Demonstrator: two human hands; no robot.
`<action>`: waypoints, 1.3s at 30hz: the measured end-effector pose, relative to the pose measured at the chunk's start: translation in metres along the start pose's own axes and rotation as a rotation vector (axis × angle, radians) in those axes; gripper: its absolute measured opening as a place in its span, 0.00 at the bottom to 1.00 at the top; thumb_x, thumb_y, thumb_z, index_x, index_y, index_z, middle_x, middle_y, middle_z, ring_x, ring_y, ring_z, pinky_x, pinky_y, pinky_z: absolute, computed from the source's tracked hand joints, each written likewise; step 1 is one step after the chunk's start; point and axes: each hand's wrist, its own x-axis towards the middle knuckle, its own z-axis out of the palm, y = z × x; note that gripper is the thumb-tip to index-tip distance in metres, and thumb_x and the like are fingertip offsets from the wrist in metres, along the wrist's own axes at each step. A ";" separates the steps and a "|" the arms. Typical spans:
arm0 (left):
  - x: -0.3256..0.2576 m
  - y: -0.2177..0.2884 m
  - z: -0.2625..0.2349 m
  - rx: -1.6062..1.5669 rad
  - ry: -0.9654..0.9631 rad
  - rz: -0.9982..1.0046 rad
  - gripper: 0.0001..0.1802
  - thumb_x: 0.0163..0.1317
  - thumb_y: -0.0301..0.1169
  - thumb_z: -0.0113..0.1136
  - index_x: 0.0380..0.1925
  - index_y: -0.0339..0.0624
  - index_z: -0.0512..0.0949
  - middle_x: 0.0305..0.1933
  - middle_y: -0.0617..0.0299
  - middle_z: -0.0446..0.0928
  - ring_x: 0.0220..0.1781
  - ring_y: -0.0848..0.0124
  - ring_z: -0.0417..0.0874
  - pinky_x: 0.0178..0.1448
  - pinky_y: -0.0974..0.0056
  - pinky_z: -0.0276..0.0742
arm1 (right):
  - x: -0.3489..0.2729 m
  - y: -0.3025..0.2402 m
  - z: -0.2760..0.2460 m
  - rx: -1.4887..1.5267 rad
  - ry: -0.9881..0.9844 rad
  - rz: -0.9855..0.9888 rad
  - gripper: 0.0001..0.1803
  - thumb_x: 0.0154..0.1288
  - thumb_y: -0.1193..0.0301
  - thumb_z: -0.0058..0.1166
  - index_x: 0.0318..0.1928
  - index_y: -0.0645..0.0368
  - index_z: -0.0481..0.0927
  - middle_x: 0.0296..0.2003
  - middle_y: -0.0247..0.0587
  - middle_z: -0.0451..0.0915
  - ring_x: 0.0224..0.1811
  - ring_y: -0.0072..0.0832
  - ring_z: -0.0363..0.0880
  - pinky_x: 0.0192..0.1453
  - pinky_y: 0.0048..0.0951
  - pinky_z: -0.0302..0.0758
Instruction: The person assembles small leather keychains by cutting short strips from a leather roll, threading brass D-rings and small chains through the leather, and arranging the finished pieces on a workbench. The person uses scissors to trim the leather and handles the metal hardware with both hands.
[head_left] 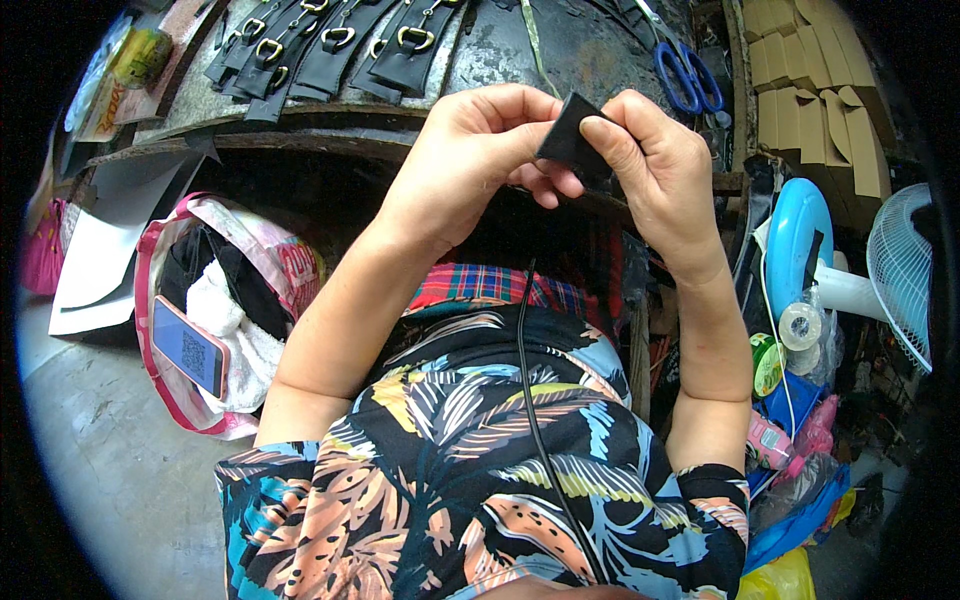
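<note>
Left hand (455, 155) and right hand (665, 155) grip a flat black piece (566, 137) between thumbs and fingers, at the workbench (500, 50) near edge. Bench surface extends between black straps (335, 62) and blue-handled scissors (690, 68). Lower left: open bag (292, 258) containing white cloth (257, 362), phone (188, 345) on top.

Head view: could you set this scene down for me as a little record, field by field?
Left hand: at the left edge of a small black piece
Right hand: thumb pressed on that piece
Bench beyond, left: black straps with metal fittings
Bench beyond, right: blue-handled scissors
Lower left: phone, screen lit, at a pink-edged bag
Right side: blue-and-white fan
</note>
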 end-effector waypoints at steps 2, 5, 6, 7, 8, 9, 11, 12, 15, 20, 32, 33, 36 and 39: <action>-0.003 0.003 0.003 0.089 0.038 0.025 0.12 0.75 0.30 0.61 0.50 0.31 0.80 0.38 0.56 0.85 0.35 0.68 0.91 0.35 0.70 0.87 | 0.000 0.000 0.002 0.024 0.008 0.008 0.12 0.75 0.63 0.61 0.38 0.59 0.82 0.25 0.47 0.78 0.25 0.40 0.79 0.31 0.35 0.73; -0.002 0.004 0.010 0.159 0.117 0.071 0.11 0.75 0.29 0.60 0.49 0.31 0.80 0.38 0.57 0.86 0.34 0.69 0.91 0.34 0.71 0.85 | 0.003 0.001 0.005 0.115 0.073 -0.007 0.14 0.76 0.61 0.60 0.39 0.59 0.82 0.28 0.46 0.79 0.28 0.40 0.81 0.33 0.35 0.75; 0.000 0.005 0.012 0.157 0.145 0.076 0.11 0.75 0.29 0.59 0.48 0.31 0.81 0.38 0.57 0.86 0.34 0.69 0.91 0.34 0.71 0.85 | 0.005 0.002 0.007 0.168 0.113 -0.009 0.14 0.76 0.60 0.60 0.40 0.59 0.82 0.29 0.45 0.80 0.30 0.40 0.82 0.34 0.34 0.75; 0.002 0.005 0.013 0.151 0.175 0.084 0.11 0.75 0.29 0.59 0.48 0.31 0.81 0.38 0.58 0.86 0.34 0.69 0.91 0.34 0.71 0.85 | 0.006 0.002 0.008 0.136 0.171 -0.059 0.16 0.75 0.58 0.61 0.39 0.59 0.81 0.30 0.44 0.80 0.31 0.39 0.81 0.34 0.35 0.75; 0.003 0.004 0.015 0.169 0.199 0.107 0.10 0.74 0.29 0.60 0.46 0.31 0.81 0.37 0.59 0.86 0.33 0.71 0.90 0.34 0.72 0.84 | 0.008 0.002 0.009 0.117 0.239 -0.099 0.18 0.74 0.55 0.61 0.38 0.58 0.81 0.32 0.43 0.79 0.31 0.39 0.81 0.34 0.35 0.74; 0.003 0.003 0.017 0.183 0.226 0.132 0.09 0.74 0.28 0.61 0.45 0.31 0.82 0.36 0.59 0.86 0.32 0.73 0.89 0.35 0.72 0.84 | 0.009 0.002 0.008 0.087 0.291 -0.156 0.20 0.73 0.52 0.62 0.37 0.58 0.81 0.33 0.42 0.79 0.32 0.38 0.80 0.34 0.35 0.74; 0.004 0.000 0.021 0.294 0.274 0.208 0.08 0.72 0.27 0.63 0.43 0.31 0.82 0.34 0.60 0.86 0.31 0.75 0.87 0.35 0.72 0.83 | 0.010 0.002 0.001 -0.366 0.360 -0.397 0.23 0.69 0.47 0.63 0.35 0.55 0.80 0.33 0.40 0.78 0.30 0.37 0.78 0.32 0.36 0.72; 0.003 -0.002 0.023 0.392 0.296 0.259 0.07 0.72 0.26 0.63 0.43 0.31 0.82 0.34 0.60 0.86 0.31 0.75 0.87 0.35 0.72 0.82 | 0.009 0.001 0.000 -0.480 0.389 -0.443 0.24 0.66 0.45 0.65 0.33 0.55 0.80 0.31 0.39 0.76 0.29 0.37 0.76 0.31 0.36 0.71; 0.004 -0.008 0.026 0.680 0.322 0.483 0.05 0.69 0.23 0.64 0.42 0.32 0.82 0.33 0.58 0.85 0.31 0.76 0.85 0.36 0.70 0.81 | 0.003 -0.006 0.002 -0.426 0.268 -0.351 0.26 0.61 0.44 0.68 0.28 0.54 0.78 0.27 0.39 0.74 0.27 0.38 0.74 0.30 0.37 0.70; 0.006 -0.016 0.030 0.516 0.336 0.393 0.05 0.68 0.21 0.64 0.41 0.32 0.82 0.32 0.58 0.83 0.32 0.76 0.85 0.37 0.68 0.80 | -0.011 -0.012 0.005 -0.068 0.187 -0.057 0.11 0.66 0.69 0.65 0.32 0.63 0.80 0.28 0.46 0.79 0.30 0.44 0.79 0.34 0.37 0.74; -0.002 -0.002 0.028 0.350 0.179 0.191 0.10 0.73 0.26 0.63 0.49 0.30 0.83 0.39 0.60 0.86 0.37 0.75 0.88 0.43 0.69 0.87 | -0.022 -0.001 0.007 0.275 0.132 0.065 0.07 0.74 0.74 0.57 0.43 0.66 0.82 0.32 0.43 0.80 0.32 0.30 0.80 0.39 0.31 0.76; -0.003 0.000 0.028 0.439 0.196 0.204 0.10 0.73 0.26 0.64 0.49 0.30 0.83 0.39 0.60 0.86 0.37 0.75 0.88 0.44 0.70 0.87 | -0.022 -0.001 0.007 0.219 0.128 0.032 0.07 0.73 0.74 0.58 0.43 0.66 0.81 0.32 0.44 0.80 0.32 0.33 0.80 0.39 0.32 0.76; -0.006 0.005 0.029 0.600 0.255 0.227 0.08 0.70 0.24 0.67 0.45 0.30 0.85 0.38 0.61 0.87 0.38 0.77 0.88 0.44 0.71 0.86 | -0.021 -0.003 0.010 0.108 0.144 -0.052 0.06 0.71 0.75 0.59 0.41 0.66 0.80 0.33 0.48 0.78 0.32 0.41 0.80 0.38 0.35 0.76; -0.007 0.007 0.029 0.998 0.274 0.451 0.06 0.69 0.22 0.66 0.43 0.30 0.84 0.37 0.61 0.86 0.36 0.78 0.87 0.42 0.71 0.85 | -0.020 -0.003 0.017 0.066 0.197 -0.094 0.06 0.71 0.75 0.59 0.41 0.66 0.80 0.32 0.48 0.78 0.32 0.40 0.80 0.38 0.35 0.76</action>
